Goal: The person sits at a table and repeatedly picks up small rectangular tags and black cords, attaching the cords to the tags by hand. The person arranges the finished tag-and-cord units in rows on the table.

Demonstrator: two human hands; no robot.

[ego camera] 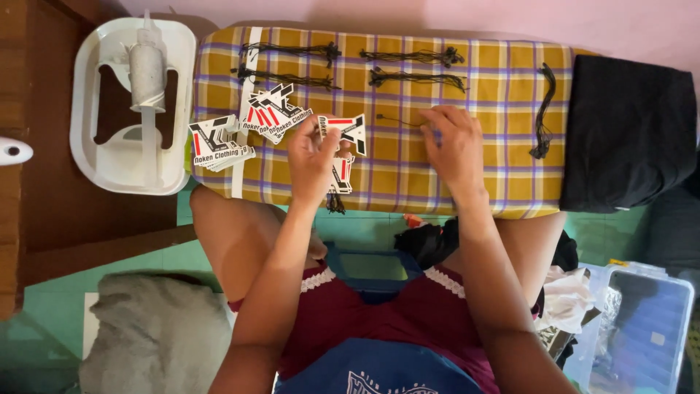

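On yellow plaid ironing board (510, 73) — left hand (312, 162) pinches a white die-cut hang tag (348, 130); right hand (453, 149), fingers curled, grips a thin black string (397, 120). Tag stack (219, 146) left; black string bundles (415, 57) along far edge.

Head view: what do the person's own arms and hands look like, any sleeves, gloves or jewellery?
Both arms are bare from the lower frame edge up to the hands. The left hand and right hand wear no gloves; no rings, watch or bracelets show. No sleeve reaches the forearms. Nails are too small to judge.
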